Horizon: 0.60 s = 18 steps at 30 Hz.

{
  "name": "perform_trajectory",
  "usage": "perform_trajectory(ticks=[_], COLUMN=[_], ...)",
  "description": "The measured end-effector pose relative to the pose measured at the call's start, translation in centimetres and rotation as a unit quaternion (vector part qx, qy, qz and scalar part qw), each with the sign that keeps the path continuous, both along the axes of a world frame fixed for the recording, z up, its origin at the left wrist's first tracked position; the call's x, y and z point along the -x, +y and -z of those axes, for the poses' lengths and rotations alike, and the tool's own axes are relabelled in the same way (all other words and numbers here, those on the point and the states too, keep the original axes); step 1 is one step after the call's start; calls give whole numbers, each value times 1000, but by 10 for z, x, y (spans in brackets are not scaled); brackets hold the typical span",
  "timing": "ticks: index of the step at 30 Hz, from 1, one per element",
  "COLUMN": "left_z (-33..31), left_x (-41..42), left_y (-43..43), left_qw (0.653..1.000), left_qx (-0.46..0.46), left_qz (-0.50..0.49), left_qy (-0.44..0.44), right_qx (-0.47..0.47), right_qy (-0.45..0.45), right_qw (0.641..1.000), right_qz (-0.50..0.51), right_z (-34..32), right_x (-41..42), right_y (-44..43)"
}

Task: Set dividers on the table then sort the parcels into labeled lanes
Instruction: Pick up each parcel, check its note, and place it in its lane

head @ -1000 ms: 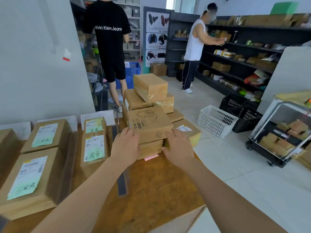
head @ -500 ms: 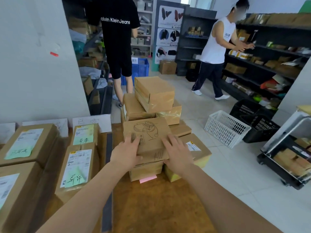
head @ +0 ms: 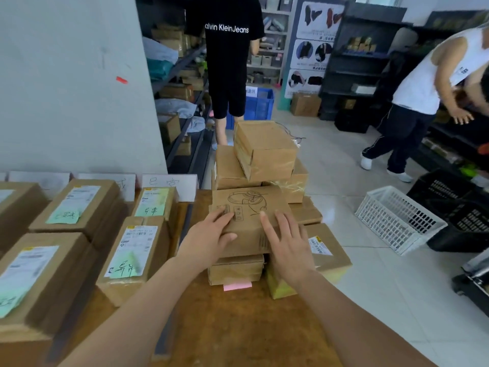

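Brown tabletop (head: 238,329) fills the foreground, with a tiled stockroom floor and dark shelving beyond it; near its far edge a printed box (head: 251,207), marked with a line drawing, sits on top of a pile of plain cartons. Both hands are on that box: the left hand (head: 209,242) clasps its near left corner, fingers bent over the top and thumb lying across the front face; the right hand (head: 288,250) lies on its near right corner with fingers nearly straight and spread on the top. Whether the box is lifted clear of the carton beneath it is hard to tell, since the hands cover that edge. Under the printed box a pink slip (head: 237,286) pokes out from the lowest carton; just right of it lies a labelled parcel (head: 328,250) with a yellow base; behind it taller cartons (head: 264,149) are stacked. Left of the printed box a dark divider strip (head: 186,221) runs along the table, and beyond the strip lie sorted parcels (head: 132,250) with green handwritten labels; white lane cards (head: 169,185) stand behind them. Far behind the printed box stands a person in a black shirt (head: 227,49); to its right are a white basket (head: 397,221) and a person in a white vest (head: 423,83).
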<state>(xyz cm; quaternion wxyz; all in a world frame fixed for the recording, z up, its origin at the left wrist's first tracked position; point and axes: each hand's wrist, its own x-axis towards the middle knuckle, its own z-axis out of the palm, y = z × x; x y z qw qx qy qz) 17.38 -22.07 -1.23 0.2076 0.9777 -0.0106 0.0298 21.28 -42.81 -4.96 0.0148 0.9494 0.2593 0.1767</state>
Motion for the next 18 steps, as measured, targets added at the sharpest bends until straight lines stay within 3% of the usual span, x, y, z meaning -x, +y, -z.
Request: perform_trajectory(ticks=[3,6,10,14,18], left_z=[-11,-26,-41,-32,-16], left_x=[8,18,33,42,51], left_y=[-1,-3,-16,-25,-31], left_qw=[998,972,903,899,883], left_qx=[45,187,363,388,410], left_qz=[-45,-115,-191,-179,-226], left_qy=[-30,-79,-126,-93,-22], right_qx=[-34,-113,-264,-370,-496], right_qy=[-72,-88,-35,61,173], right_qw=[996,987,963,927,851], right_qz=[-47,-78,-35,-21,1], right_z=[-9,-18,-35,-51,-58], right_x=[0,3,11,31,46], right_y=[-7,-15,-15,-10,-10])
